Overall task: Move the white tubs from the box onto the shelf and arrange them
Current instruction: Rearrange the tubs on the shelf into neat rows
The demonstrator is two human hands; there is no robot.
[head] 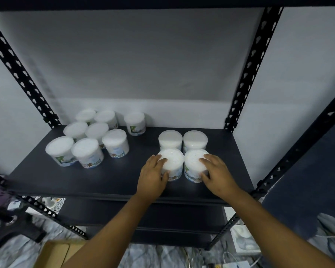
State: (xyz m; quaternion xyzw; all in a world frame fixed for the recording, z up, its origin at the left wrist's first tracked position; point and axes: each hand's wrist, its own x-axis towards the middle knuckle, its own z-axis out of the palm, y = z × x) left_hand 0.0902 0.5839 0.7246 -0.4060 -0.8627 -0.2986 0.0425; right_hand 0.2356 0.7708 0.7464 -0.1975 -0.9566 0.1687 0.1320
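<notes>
While both arms reach in from the near edge, the left hand [153,176] grips the near-left tub [172,161] of a group of four, its fingers curled over the lid's left rim and the thumb against the side wall. The right hand [216,174] grips the near-right tub [194,163] in the same way, fingers on the lid's right part and thumb low on the wall. These two tubs stand upright on the dark shelf [104,176], just beside each other, right of the middle. Directly behind them stand two more white tubs, the far-left tub [170,139] and the far-right tub [195,139], so the four make a tight square (whether the walls actually touch is hard to tell).

On the left part of the shelf stands a cluster of seven tubs [85,136], all upright, running in rough pairs from the near left toward the far wall; several show a green and blue label low on the side. One lone tub [134,122] stands far back, between the cluster and the square, apart from both.

Black perforated uprights [248,74] frame the shelf. Below, at the near left, a corner of a cardboard box [54,252] shows on the floor; its contents cannot be seen.
</notes>
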